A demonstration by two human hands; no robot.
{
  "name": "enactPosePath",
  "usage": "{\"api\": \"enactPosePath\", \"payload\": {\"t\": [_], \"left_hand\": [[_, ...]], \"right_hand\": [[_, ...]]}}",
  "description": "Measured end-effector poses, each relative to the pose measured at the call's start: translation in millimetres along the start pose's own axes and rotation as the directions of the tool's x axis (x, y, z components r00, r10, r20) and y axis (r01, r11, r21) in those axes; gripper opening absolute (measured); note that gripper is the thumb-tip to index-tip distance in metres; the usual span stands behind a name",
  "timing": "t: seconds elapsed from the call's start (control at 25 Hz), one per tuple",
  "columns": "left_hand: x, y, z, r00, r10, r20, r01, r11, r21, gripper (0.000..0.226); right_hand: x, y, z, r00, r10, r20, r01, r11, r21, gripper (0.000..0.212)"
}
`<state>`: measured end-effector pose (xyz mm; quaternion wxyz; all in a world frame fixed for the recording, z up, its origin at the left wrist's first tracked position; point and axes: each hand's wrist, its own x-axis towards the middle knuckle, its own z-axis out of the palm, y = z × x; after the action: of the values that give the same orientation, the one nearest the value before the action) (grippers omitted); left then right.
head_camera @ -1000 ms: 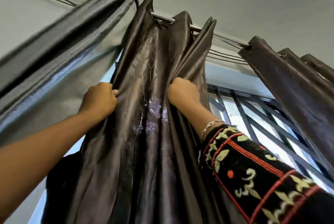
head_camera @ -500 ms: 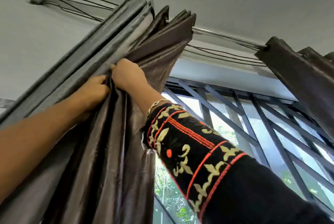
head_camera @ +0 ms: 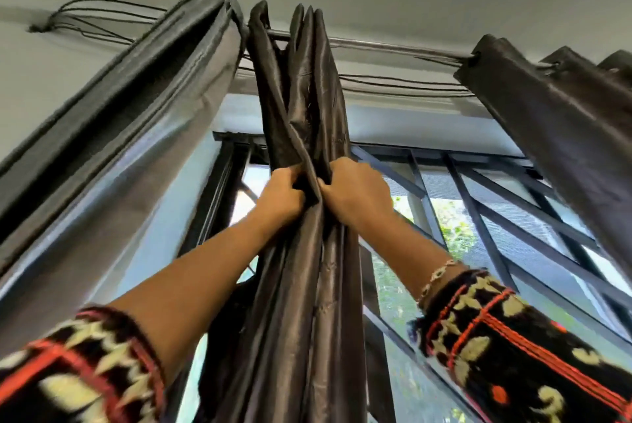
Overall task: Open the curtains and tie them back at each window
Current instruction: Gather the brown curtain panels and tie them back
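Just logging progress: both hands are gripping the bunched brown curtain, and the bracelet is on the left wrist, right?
Not quite: the head view shows the bracelet on the right wrist. The left hand and right hand do both grip the bunched brown curtain.

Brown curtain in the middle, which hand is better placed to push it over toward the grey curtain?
Probably the right hand. It grips the bunched brown curtain on the side away from the grey curtain, so it can push; the left hand grips the near side, in the way.

Black sleeves (head_camera: 519, 364) embroidered in red and cream, with a beaded bracelet (head_camera: 436, 280).
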<state>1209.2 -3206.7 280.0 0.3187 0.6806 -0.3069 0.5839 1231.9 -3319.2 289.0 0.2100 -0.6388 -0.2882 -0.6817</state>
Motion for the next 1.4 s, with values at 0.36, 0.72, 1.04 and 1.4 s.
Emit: {"api": "enactPosePath", "payload": {"t": [0.36,0.72,1.04,1.4], "left_hand": [[37.0,75.0,129.7,1.000,0.006,0.000,-0.006,1.000,-0.003,0.028],[-60.1,45.6,94.5,0.961,-0.158,-0.227,0.150,0.987,-0.052,0.046],[-173.0,49.2,71.2,0.928,-0.199,-0.315,0.274,0.937,0.215,0.056],[-240.8,92.5,92.1,0.932,0.066,-0.356,0.072,0.930,0.361,0.058]], "right_hand": [[-9.0,118.5,-85.1,0.979,0.203,-0.014,-0.203,0.979,0.014,0.030],[-84.9,91.3,-52.9,0.963,0.154,0.219,-0.185,0.974,0.130,0.043],[-160.2,67.5,-32.6,0.930,0.193,0.313,-0.260,0.947,0.188,0.029],[-219.4,63.3,-40.5,0.928,0.195,0.317,-0.244,0.962,0.122,0.027]]}}
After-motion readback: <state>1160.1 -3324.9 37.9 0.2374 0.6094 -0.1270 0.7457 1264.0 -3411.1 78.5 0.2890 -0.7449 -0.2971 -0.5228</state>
